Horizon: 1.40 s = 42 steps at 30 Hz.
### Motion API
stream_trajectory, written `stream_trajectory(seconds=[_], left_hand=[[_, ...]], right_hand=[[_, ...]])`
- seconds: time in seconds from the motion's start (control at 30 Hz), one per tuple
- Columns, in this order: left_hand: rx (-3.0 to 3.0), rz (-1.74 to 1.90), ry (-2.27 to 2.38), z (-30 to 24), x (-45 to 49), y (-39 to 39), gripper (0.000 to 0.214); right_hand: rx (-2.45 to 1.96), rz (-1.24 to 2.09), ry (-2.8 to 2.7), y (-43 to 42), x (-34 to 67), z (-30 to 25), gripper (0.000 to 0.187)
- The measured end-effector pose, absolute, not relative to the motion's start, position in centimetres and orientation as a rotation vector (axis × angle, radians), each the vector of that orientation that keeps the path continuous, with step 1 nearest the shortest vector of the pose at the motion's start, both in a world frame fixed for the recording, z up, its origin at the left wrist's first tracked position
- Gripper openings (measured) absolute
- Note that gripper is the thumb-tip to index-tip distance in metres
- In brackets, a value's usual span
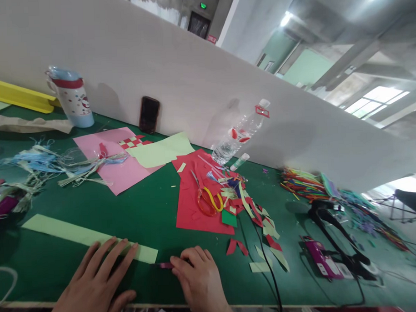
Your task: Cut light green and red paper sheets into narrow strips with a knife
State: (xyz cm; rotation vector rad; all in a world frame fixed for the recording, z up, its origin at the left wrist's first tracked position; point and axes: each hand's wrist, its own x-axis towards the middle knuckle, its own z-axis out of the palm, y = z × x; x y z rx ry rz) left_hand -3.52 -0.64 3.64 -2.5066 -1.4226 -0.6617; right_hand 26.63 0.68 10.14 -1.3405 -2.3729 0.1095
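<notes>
A long pale green paper strip point(70, 231) lies on the green tabletop near the front edge. My left hand point(98, 278) rests flat across it, fingers stretched out and pressing it toward its right part. Just past the strip's right end, my right hand point(198, 277) is closed on a slim purple tool point(166, 265). A thin dark tip points left from that tool, close to the strip's lower right corner; whether it is a pen or a knife I cannot tell. Scissors point(207, 199) with orange and yellow handles lie on red paper point(193, 215) beyond my right hand.
Paper scraps point(270, 224) and a black cable point(266, 254) lie to the right. A water bottle point(239, 134), glue stick point(240, 161), phone point(149, 114) and flask point(72, 99) stand by the wall. Farther right are a black strap-like frame point(343, 237) and a purple device point(322, 259).
</notes>
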Motion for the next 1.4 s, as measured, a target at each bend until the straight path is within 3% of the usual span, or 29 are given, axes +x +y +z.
stream_trajectory(seconds=[0.6,1.17,1.4], left_hand=[[-2.492,-0.642,-1.38,4.3,-3.6,-0.4,0.075],[-2.517,-0.631,-1.385,3.8,-3.7,-0.6,0.088],[-2.495,-0.662,-1.378,4.5,-3.4,-0.4,0.078]], right_hand=[[-1.392,0.103,-2.334,0.4,26.7,10.4,0.021],[-1.391,0.083,-2.347,0.4,26.7,10.1,0.021],[-1.381,0.053,-2.31,0.8,26.7,10.1,0.017]])
